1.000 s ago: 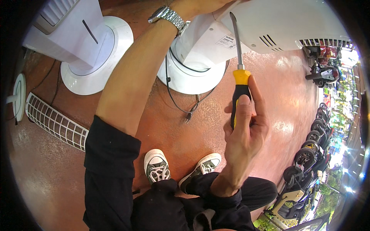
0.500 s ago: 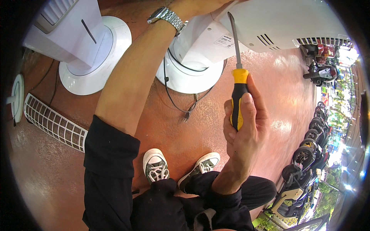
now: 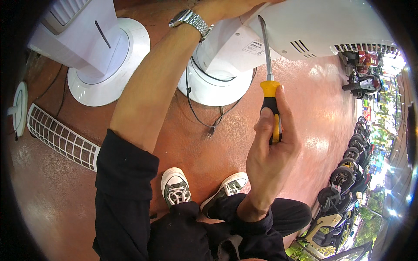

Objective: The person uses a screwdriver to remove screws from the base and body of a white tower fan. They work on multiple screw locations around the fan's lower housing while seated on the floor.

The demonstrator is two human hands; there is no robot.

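Note:
A yellow-and-black screwdriver (image 3: 268, 65) is gripped by its handle in my right hand (image 3: 274, 154), thumb and forefinger along it. Its long metal shaft points away from me, and the tip overlaps a seam of the white appliance housing (image 3: 322, 26); whether it touches inside I cannot tell. At the top edge, my left hand (image 3: 235, 8) reaches over the appliance, with a metal watch (image 3: 191, 21) on the wrist. Its fingers are cut off by the frame. The appliance's body leans on a round white base (image 3: 217, 93) with a black cable and plug (image 3: 210, 132) beside it.
A second white appliance (image 3: 82, 48) on a round base stands at the left. On the reddish floor lies a curved white grille (image 3: 61, 137), near another white disc-shaped base (image 3: 19, 108). Several motorcycles (image 3: 344, 176) line the right side. My shoes (image 3: 176, 187) are below.
My right hand has shifted its grip on the screwdriver handle, turning so the thumb lies further left and the back of the hand shows more. The left arm has barely moved.

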